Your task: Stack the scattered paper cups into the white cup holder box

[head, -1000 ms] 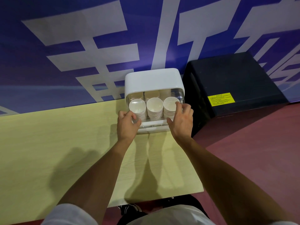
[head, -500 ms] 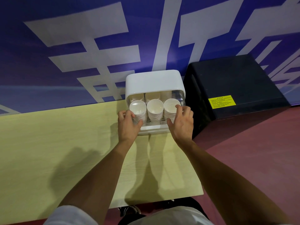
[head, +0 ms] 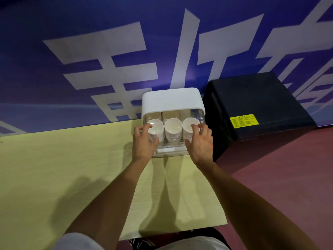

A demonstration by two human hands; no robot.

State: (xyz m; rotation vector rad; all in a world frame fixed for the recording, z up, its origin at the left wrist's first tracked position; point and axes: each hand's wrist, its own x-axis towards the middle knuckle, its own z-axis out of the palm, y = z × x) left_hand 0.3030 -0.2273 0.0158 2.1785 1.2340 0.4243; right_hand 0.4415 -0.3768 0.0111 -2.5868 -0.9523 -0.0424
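As both forearms reach up across the yellow surface [head: 72, 159], the left hand [head: 143, 143] curls its fingers [head: 149, 125] round the left cup stack [head: 156, 131] and the right hand [head: 201, 144] pinches the right cup stack [head: 188, 129], both inside the white cup holder box [head: 173, 100], centre frame. Likely light, crushable paper: grip the nested sides. Earlier, left fingers sat further outside.

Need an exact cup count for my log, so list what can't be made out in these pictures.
Head view:
- Left front cup stack, right front cup stack: sides covered by the gripping left hand and right hand.
- Back row of white paper cups: hidden behind those stacks, under the hood of the white plastic holder box; uncountable.
- Yellow label on the black box: print too small.
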